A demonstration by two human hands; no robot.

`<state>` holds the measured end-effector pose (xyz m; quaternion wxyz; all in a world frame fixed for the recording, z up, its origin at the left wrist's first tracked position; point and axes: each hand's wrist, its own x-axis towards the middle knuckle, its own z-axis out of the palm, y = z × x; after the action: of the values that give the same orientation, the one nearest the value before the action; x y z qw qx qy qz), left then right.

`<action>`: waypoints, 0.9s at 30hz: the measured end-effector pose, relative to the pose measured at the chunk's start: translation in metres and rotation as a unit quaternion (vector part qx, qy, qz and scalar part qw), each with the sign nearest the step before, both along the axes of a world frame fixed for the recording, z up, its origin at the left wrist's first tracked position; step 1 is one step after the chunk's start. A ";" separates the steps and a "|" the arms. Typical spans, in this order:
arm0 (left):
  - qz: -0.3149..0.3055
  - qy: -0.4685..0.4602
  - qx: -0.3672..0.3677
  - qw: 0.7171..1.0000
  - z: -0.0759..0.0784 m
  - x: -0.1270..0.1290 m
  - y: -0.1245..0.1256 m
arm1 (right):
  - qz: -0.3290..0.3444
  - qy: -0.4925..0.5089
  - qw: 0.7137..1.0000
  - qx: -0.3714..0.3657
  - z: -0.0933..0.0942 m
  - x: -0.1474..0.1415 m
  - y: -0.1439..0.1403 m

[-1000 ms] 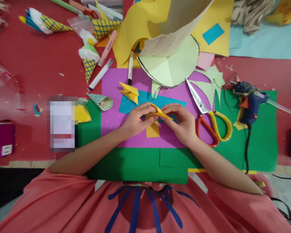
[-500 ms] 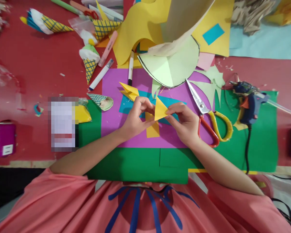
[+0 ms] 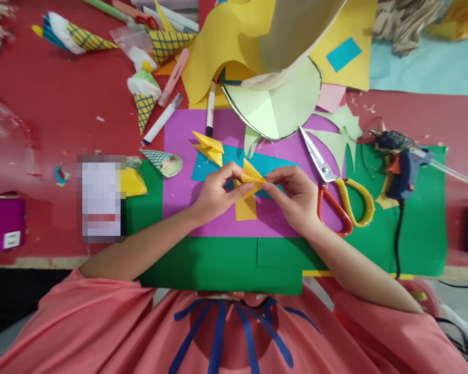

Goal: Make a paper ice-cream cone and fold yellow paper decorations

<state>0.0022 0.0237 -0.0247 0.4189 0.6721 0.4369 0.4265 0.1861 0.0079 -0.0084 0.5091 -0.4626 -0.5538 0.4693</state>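
Observation:
Between my two hands is a small piece of yellow paper [image 3: 252,171], folded into a triangle with a lower flap bent up. My left hand [image 3: 222,192] pinches its left side between thumb and fingers. At the right corner my right hand [image 3: 294,195] grips it with thumb and forefinger. Below them a yellow paper strip [image 3: 245,208] lies on a purple sheet [image 3: 203,223]. A blue paper piece [image 3: 273,158] is just behind the hands, with a folded yellow paper shape [image 3: 208,147] on its left end.
Scissors [image 3: 324,174] lie open right of my right hand, and a glue gun [image 3: 405,171] with a cord sits farther right. Pale green paper half-discs [image 3: 273,104] stand beyond the hands. Paper cones [image 3: 144,104], a white marker [image 3: 163,119] and a pink highlighter [image 3: 174,78] are at the left.
The yellow paper has turned from a flat upright triangle to a creased one, its lower part bent between my fingers. My thumbs have come closer together on it.

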 end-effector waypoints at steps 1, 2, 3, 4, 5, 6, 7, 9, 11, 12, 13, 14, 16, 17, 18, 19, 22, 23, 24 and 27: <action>0.000 -0.001 -0.009 1.000 -0.001 0.000 0.000 | -0.002 -0.002 1.000 -0.005 0.000 0.000 0.000; 0.003 -0.002 -0.017 1.000 -0.001 0.000 0.000 | -0.002 -0.006 1.000 -0.010 0.000 -0.001 0.000; 0.007 -0.004 -0.024 1.000 -0.001 0.000 -0.001 | -0.002 -0.010 1.000 -0.013 0.000 -0.001 -0.001; 0.009 -0.009 -0.028 1.000 -0.001 0.001 -0.001 | -0.001 -0.013 1.000 -0.016 0.000 -0.001 -0.001; 0.010 -0.017 -0.033 0.999 -0.001 0.001 -0.001 | 0.000 -0.015 1.000 -0.018 0.000 -0.001 -0.001; 0.008 -0.026 -0.038 0.999 0.000 0.002 -0.001 | 0.001 -0.016 1.000 -0.021 0.001 -0.001 -0.001; 0.006 -0.037 -0.045 0.998 0.001 0.003 -0.001 | 0.003 -0.015 1.000 -0.024 0.001 -0.001 -0.001; 0.006 -0.062 -0.062 0.996 0.002 0.005 0.000 | 0.010 -0.009 0.999 -0.031 0.001 -0.001 -0.001; 0.008 -0.086 -0.086 0.993 0.003 0.006 0.000 | 0.017 0.001 0.999 -0.037 0.002 -0.001 0.000; 0.006 -0.097 -0.100 0.990 0.004 0.007 0.000 | 0.019 0.008 0.999 -0.037 0.002 -0.001 0.000; 0.001 -0.104 -0.114 0.988 0.004 0.007 -0.001 | 0.022 0.014 0.999 -0.037 0.002 -0.001 0.001; -0.008 -0.110 -0.129 0.986 0.005 0.007 -0.001 | 0.024 0.020 0.999 -0.037 0.003 -0.001 0.001; -0.021 -0.112 -0.151 0.982 0.007 0.006 -0.001 | 0.029 0.028 0.998 -0.039 0.003 -0.001 0.001; -0.025 -0.110 -0.158 0.981 0.007 0.006 -0.001 | 0.033 0.029 0.998 -0.042 0.003 -0.001 0.001; -0.028 -0.105 -0.162 0.981 0.008 0.005 -0.001 | 0.038 0.030 0.998 -0.045 0.004 -0.001 0.001; -0.028 -0.099 -0.163 0.981 0.009 0.004 -0.001 | 0.045 0.029 0.997 -0.051 0.003 -0.001 0.001; -0.023 -0.096 -0.154 0.983 0.010 0.003 0.000 | 0.068 0.037 0.994 -0.075 0.003 -0.001 0.002; -0.021 -0.100 -0.149 0.984 0.010 0.003 0.000 | 0.077 0.040 0.992 -0.088 0.002 -0.001 0.003; -0.020 -0.104 -0.145 0.984 0.010 0.003 0.000 | 0.087 0.041 0.990 -0.101 0.002 -0.001 0.003; -0.017 -0.097 -0.138 0.986 0.010 0.004 0.000 | 0.100 0.030 0.986 -0.126 0.002 -0.001 0.004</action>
<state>0.0060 0.0235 -0.0143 0.5548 0.5709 0.4375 0.4182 0.1855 0.0121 -0.0062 0.4132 -0.4510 -0.5183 0.5977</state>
